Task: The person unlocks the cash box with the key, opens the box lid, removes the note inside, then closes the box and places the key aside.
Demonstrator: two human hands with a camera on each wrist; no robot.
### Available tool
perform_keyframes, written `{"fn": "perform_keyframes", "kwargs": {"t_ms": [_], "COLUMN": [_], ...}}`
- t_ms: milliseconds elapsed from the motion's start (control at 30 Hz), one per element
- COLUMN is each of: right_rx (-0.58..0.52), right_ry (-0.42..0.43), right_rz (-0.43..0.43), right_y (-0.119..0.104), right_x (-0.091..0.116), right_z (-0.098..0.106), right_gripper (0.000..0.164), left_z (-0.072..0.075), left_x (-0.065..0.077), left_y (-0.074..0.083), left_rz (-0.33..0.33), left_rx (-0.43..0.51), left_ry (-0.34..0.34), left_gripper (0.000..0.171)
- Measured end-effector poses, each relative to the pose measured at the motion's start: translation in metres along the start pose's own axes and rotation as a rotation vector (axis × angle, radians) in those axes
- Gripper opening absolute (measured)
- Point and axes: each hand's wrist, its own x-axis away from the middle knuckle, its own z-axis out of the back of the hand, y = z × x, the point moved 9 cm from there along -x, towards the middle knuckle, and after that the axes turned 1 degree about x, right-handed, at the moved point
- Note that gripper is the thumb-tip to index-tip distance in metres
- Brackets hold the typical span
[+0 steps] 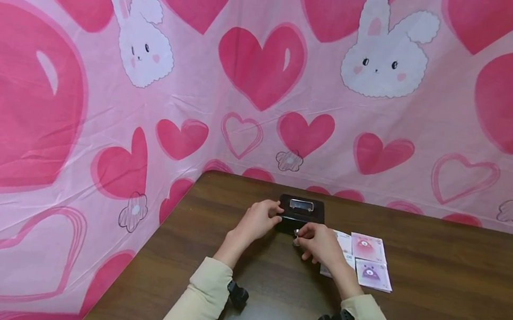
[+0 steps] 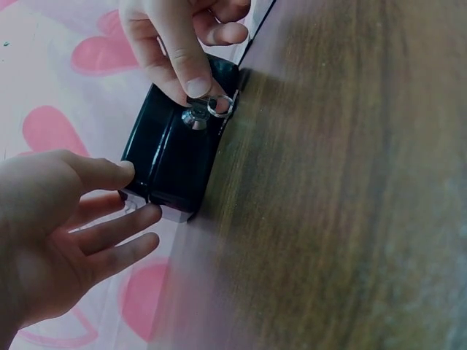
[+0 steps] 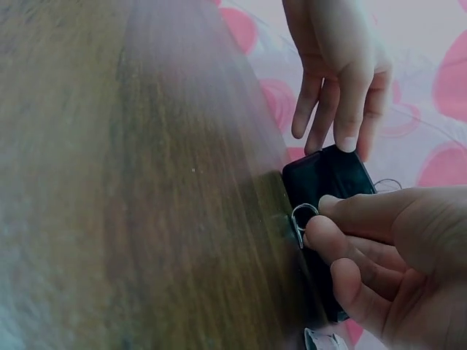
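A small black metal cash box (image 1: pixel 299 220) with a silver handle on its lid stands on the table. The right hand (image 1: pixel 319 241) pinches a small key between thumb and forefinger right at the round silver lock (image 2: pixel 194 118) on the box's front. A metal key ring (image 2: pixel 221 106) hangs from the key beside the fingertips. Most of the key is hidden by the fingers. On the box's left end, the left hand (image 1: pixel 260 219) rests its thumb and fingertips, the fingers fairly straight and spread.
Play banknotes with cartoon creatures lie to the right of the box, including a pink note (image 1: pixel 367 247) and a purple note (image 1: pixel 373 274). Others are partly under the right hand. A pink heart-and-rabbit cloth (image 1: pixel 266 1) hangs behind the brown wooden table (image 1: pixel 449 312).
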Motion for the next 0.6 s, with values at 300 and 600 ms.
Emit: {"fn": "perform_keyframes", "kwargs": {"t_ms": [300,600], "right_rx": [-0.12,-0.162], "right_ry": [-0.003,0.006], "right_rz": [-0.016,-0.045], "right_y": [0.01,0.013], "right_x": [-0.003,-0.004], "right_z": [-0.004,-0.003], "right_gripper": [0.017,0.018], "left_z": [-0.001,-0.001], "left_x": [0.0,0.0], "left_y": [-0.001,0.001], "left_rz": [0.008,0.004], "left_rx": [-0.004,-0.013], "left_ry": [-0.006,0.005], "left_gripper": [0.023,0.022]}}
